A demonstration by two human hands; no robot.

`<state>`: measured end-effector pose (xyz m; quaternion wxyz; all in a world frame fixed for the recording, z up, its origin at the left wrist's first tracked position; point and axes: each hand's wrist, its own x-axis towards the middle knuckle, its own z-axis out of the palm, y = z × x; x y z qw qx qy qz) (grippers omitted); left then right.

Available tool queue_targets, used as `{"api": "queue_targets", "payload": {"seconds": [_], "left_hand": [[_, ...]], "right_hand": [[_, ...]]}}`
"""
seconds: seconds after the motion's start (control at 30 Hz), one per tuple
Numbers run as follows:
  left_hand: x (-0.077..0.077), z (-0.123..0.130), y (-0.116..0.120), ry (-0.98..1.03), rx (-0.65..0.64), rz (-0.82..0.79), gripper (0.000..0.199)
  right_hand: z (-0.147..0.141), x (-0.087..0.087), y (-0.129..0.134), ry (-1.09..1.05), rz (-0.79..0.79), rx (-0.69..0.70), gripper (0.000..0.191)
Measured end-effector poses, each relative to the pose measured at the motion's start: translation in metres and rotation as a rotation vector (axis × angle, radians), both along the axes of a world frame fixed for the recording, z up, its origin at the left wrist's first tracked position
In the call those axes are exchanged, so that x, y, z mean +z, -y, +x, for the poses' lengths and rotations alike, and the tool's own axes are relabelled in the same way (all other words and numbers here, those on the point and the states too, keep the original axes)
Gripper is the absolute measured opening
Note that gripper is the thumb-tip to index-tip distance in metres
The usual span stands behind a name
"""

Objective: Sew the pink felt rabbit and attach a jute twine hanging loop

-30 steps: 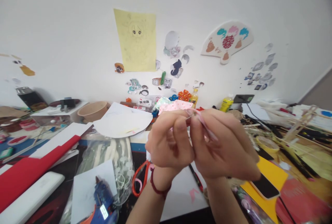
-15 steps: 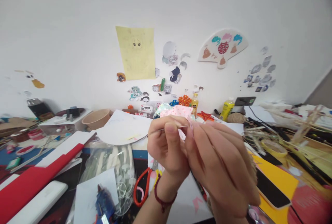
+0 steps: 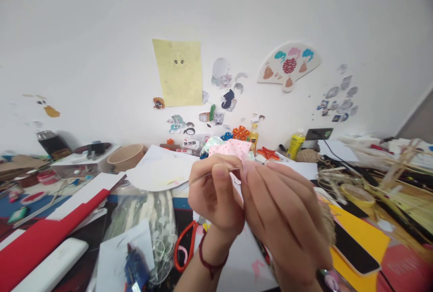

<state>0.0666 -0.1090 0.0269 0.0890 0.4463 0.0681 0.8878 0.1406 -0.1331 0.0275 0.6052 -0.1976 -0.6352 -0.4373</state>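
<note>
Above a crowded tabletop (image 3: 96, 226), the left hand (image 3: 216, 197) pinches a thin rod (image 3: 203, 176) between thumb and forefinger, its end near the pink material (image 3: 244, 172) gripped in the right hand's (image 3: 287, 213) fingertips. A second ago both hands were bunched together over the pink material; now the rod shows across the left hand, suggesting close work where the two meet, though fingers hide any contact. Pink spotted cloth (image 3: 233, 148) sits just beyond the hands. Left of them lie orange-handled scissors (image 3: 192, 238) and a blue glue gun (image 3: 135, 267); to the right, a phone (image 3: 355, 248). Beyond, a white wall (image 3: 111, 35) bears a yellow drawing (image 3: 177, 78).
</note>
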Motion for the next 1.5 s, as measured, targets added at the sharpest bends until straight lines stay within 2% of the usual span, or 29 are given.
{"api": "queue_targets", "payload": {"seconds": [0.13,0.27,0.53,0.93,1.0,1.07,1.17,1.3,1.5], "left_hand": [[-0.001,0.002,0.0,0.048,-0.177,-0.029,0.024],[-0.003,0.002,-0.001,0.033,-0.21,0.015,0.022],[-0.002,-0.002,-0.003,-0.001,-0.045,0.068,0.02],[-0.009,-0.011,-0.004,-0.103,0.149,0.146,0.012],[-0.007,-0.014,-0.004,-0.129,0.2,0.141,0.011],[-0.004,-0.016,-0.004,-0.159,0.259,0.131,0.011],[0.001,-0.017,-0.001,-0.144,0.289,0.079,0.012],[0.003,-0.016,0.002,-0.123,0.281,0.063,0.009],[-0.003,-0.021,-0.002,-0.24,0.408,0.092,0.009]], "right_hand": [[-0.001,-0.008,0.005,-0.043,-0.026,0.006,0.013],[-0.001,-0.011,0.012,-0.056,-0.105,0.027,0.016],[-0.002,-0.005,0.015,-0.047,-0.121,0.018,0.019],[0.0,-0.003,0.008,-0.024,-0.119,0.117,0.014],[-0.004,-0.001,0.001,-0.087,-0.092,0.162,0.012],[-0.01,0.001,-0.005,-0.219,-0.055,0.271,0.012],[-0.017,0.004,-0.012,-0.339,-0.138,0.445,0.016],[-0.019,0.005,-0.01,-0.447,-0.324,0.652,0.024],[-0.014,0.004,-0.01,-0.476,-0.395,0.699,0.024]]}}
